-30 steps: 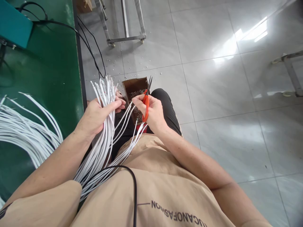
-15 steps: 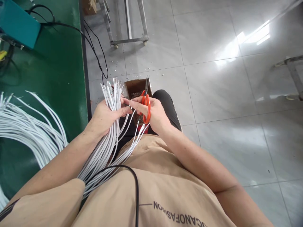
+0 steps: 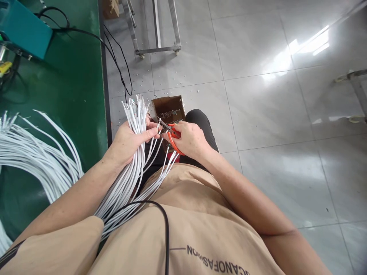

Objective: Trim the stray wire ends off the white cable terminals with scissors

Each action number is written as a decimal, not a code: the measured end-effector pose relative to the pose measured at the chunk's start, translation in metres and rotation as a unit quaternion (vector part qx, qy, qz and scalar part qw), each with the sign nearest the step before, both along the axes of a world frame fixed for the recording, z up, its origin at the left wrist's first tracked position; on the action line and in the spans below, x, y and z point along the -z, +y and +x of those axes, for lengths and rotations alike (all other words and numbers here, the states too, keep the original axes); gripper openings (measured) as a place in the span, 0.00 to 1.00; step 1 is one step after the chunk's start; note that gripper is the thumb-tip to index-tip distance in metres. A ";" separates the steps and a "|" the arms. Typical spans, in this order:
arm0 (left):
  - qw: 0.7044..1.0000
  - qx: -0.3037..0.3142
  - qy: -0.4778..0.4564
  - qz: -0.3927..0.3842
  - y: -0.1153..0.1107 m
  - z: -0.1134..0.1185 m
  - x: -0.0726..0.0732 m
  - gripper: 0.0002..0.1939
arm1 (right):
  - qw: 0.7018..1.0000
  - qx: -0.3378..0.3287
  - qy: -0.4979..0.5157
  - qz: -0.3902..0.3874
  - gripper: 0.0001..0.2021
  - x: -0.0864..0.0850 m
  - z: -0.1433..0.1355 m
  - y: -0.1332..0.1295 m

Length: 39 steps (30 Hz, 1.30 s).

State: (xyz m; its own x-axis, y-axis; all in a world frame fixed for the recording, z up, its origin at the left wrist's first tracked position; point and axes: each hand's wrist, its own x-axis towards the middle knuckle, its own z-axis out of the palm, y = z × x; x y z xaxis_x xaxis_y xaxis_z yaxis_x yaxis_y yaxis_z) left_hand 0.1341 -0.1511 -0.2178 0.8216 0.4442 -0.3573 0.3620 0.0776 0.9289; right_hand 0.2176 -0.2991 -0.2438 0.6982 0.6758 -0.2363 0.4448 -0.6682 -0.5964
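My left hand (image 3: 129, 139) is wrapped round a thick bundle of white cables (image 3: 139, 122), whose trimmed ends point up and away from me. Between its thumb and fingers, one cable end sticks out to the right of the bundle. My right hand (image 3: 190, 139) grips a pair of scissors (image 3: 174, 139) with orange handles. The dark blades point left and lie at that single cable's tip; whether they touch it I cannot tell. Several more loose white cables (image 3: 162, 172) hang below the hands across my lap.
An open cardboard box (image 3: 169, 103) with small clippings inside stands below my hands. To the left, a green table (image 3: 83, 76) bears another cable bundle (image 3: 43, 156) and a teal device (image 3: 25, 30). A wheeled metal frame (image 3: 157, 49) stands on the tiled floor ahead.
The scissors have swung from pointing up and away to pointing left, with their blades now at the single cable's tip. My right fingers have left that cable. My left hand has barely moved.
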 end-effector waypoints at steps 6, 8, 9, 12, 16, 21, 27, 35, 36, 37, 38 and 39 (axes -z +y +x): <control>0.999 -0.003 0.006 0.053 -0.001 0.000 0.002 0.11 | 0.997 -0.040 -0.046 -0.056 0.17 -0.013 0.002 -0.003; 0.998 -0.002 0.008 0.064 -0.001 -0.001 0.003 0.12 | 0.995 -0.045 -0.058 -0.070 0.16 -0.017 0.002 -0.004; 0.998 0.001 0.008 0.070 -0.001 -0.001 0.004 0.12 | 0.994 -0.048 -0.060 -0.077 0.16 -0.019 0.002 -0.004; 0.995 0.015 0.010 0.102 0.001 -0.003 0.005 0.11 | 0.993 -0.053 -0.058 -0.092 0.16 -0.021 0.001 -0.003; 0.987 0.027 0.026 0.157 0.003 -0.004 0.004 0.12 | 0.992 -0.058 -0.065 -0.091 0.16 -0.020 -0.002 -0.003; 0.988 0.032 0.029 0.149 0.003 -0.004 0.003 0.12 | 0.992 -0.060 -0.069 -0.088 0.16 -0.018 -0.005 -0.003; 0.997 0.030 0.009 0.074 0.001 -0.003 0.003 0.11 | 0.992 -0.059 -0.058 -0.091 0.17 -0.018 -0.006 -0.004; 0.999 0.042 0.000 -0.004 0.003 -0.002 0.000 0.13 | 0.999 -0.007 0.040 0.022 0.14 -0.001 -0.003 -0.009; 0.999 0.045 0.000 -0.014 0.003 -0.002 0.000 0.13 | 0.993 0.024 0.091 0.066 0.14 0.001 -0.001 -0.009; 0.999 0.049 0.000 -0.025 0.003 -0.002 -0.001 0.14 | 0.980 0.059 0.149 0.120 0.13 0.001 0.000 -0.008; 0.998 0.053 0.000 -0.036 0.004 -0.002 -0.001 0.14 | 0.957 0.090 0.209 0.182 0.12 0.000 0.001 -0.007; 0.997 0.058 0.000 -0.049 0.005 -0.002 -0.001 0.14 | 0.927 0.108 0.263 0.244 0.12 -0.001 0.002 -0.005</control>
State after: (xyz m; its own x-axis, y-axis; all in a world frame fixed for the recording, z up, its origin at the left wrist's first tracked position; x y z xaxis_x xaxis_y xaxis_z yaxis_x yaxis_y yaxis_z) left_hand 0.1322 -0.1465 -0.2169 0.8654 0.3093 -0.3942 0.3734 0.1267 0.9190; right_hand 0.2200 -0.3045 -0.2426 0.7039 0.6502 -0.2861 -0.1061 -0.3020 -0.9474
